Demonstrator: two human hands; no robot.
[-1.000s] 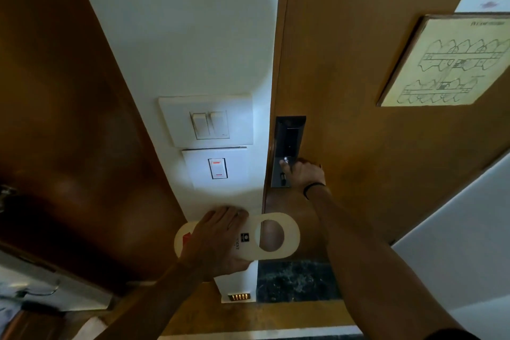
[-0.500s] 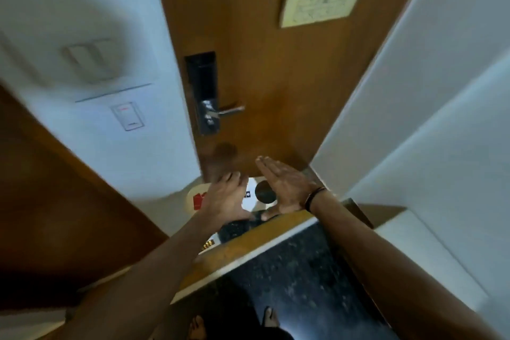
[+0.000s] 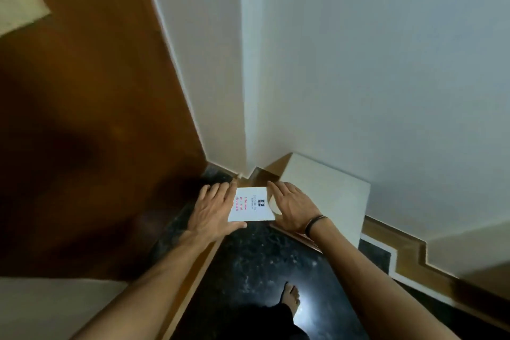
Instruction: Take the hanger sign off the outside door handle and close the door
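The white hanger sign with red lettering is held flat at waist height between both hands. My left hand grips its left end, thumb under the lower edge. My right hand, a dark band on its wrist, lies with straight fingers over the right end and hides the hole. The brown wooden door fills the left side of the view; its handle and lock are out of sight. A pale framed notice shows on the door at the top left.
White walls meet in a corner straight ahead. A low white ledge juts out under my right hand. Below lie dark marble floor with wooden skirting, and a bare foot.
My right hand left the door handle and came to the sign. The view swung right and down, so handle, lock and wall switches went out of sight. The sign now reads face up.
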